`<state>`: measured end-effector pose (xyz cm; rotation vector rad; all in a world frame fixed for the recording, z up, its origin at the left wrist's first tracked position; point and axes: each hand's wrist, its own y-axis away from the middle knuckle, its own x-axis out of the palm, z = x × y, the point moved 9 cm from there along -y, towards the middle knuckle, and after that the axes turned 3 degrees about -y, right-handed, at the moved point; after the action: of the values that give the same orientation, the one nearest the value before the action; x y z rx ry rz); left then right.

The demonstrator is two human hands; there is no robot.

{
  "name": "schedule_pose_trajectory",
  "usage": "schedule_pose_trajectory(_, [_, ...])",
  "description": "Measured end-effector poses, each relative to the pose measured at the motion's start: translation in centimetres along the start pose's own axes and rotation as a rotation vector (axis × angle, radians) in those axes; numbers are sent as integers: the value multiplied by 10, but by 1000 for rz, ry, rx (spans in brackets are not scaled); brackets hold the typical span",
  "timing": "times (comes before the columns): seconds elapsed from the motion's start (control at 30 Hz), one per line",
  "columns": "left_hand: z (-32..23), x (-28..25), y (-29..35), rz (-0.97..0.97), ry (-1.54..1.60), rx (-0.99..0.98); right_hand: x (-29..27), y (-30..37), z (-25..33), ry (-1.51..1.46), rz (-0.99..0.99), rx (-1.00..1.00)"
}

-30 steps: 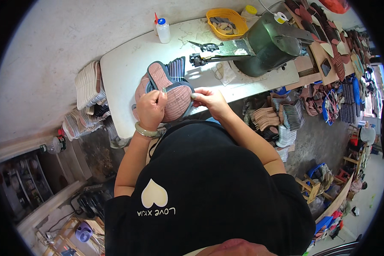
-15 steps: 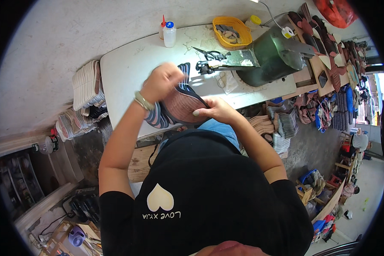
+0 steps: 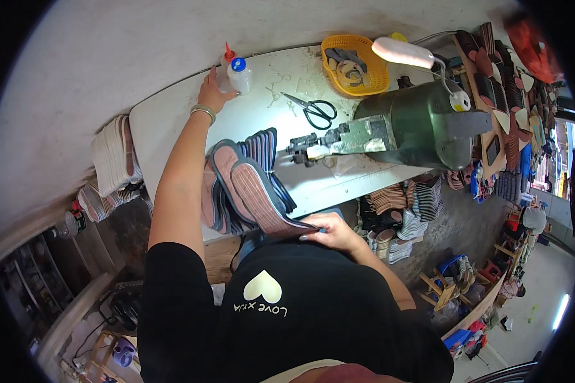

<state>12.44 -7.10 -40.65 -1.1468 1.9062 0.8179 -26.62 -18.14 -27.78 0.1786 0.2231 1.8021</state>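
Far left on the table, my left hand [image 3: 214, 96] reaches around the bottles, its thumb and fingers spread apart. Right by it stand a white bottle with a blue cap [image 3: 239, 78] and a bottle with a red pointed tip [image 3: 228, 56]. Near the front edge, my right hand [image 3: 332, 232] pinches the end of a long pink striped cloth slipper piece [image 3: 262, 195] with dark edging. The held piece lies over a bundle of similar slipper pieces [image 3: 262, 148]. The far part of my left fingers is partly hidden behind the bottles.
A dark green sewing machine [image 3: 421, 124] stands right of the bundle, under a lamp [image 3: 402, 52]. Black-handled scissors [image 3: 314, 111] and a yellow basket [image 3: 382, 71] of scraps lie behind. Stacked cloth pieces [image 3: 114, 156] stand at the left; more stacks [image 3: 390, 203] sit right of my lap.
My left hand has left the cloth piece and stretched far left to the bottles. The right hand has drawn its end of the piece nearer my body. The view has shifted.
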Motion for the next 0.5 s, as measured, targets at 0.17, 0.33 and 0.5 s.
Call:
schedule_pose_trajectory(0.17, [-42, 33, -30, -44, 90, 63, -19, -15, -11, -142, -4, 30])
schedule_pose_trajectory(0.33, [-101, 59, -46, -116, -18, 50, -31, -32, -6, -127, 3, 8])
schedule_pose_trajectory(0.5, [-123, 79, -61, 17, -31, -69, -39, -33, -4, -158, -35, -17])
